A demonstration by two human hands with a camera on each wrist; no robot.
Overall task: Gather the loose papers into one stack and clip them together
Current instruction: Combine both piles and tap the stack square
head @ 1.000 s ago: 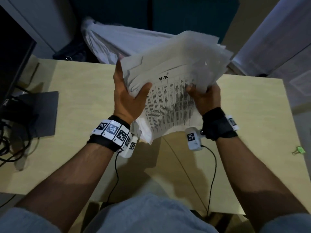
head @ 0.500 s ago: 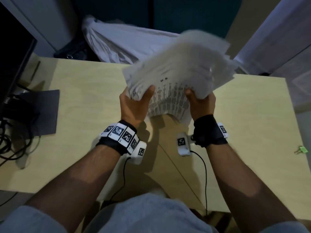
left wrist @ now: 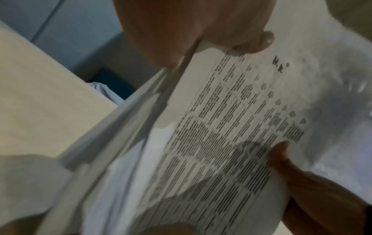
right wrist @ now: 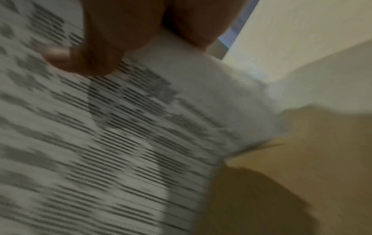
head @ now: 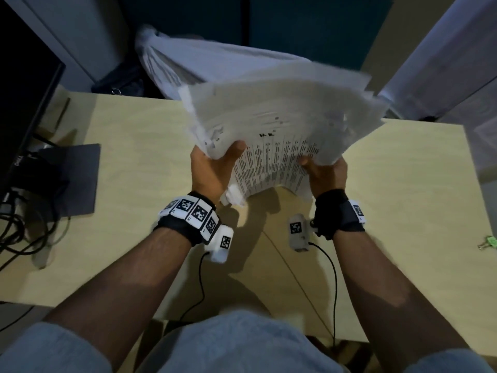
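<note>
Hands: two, left hand [head: 212,173] and right hand [head: 326,176], gripping one paper stack [head: 282,125].

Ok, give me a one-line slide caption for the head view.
Both hands, left and right, hold an uneven sheaf of papers above the desk; green clip waits at right.

Head view from above, facing down-forward—both wrist views close under the shared papers [head: 282,130].

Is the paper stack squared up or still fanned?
Fanned. The papers splay unevenly at the far edge, held above the desk by the left hand and right hand.
</note>
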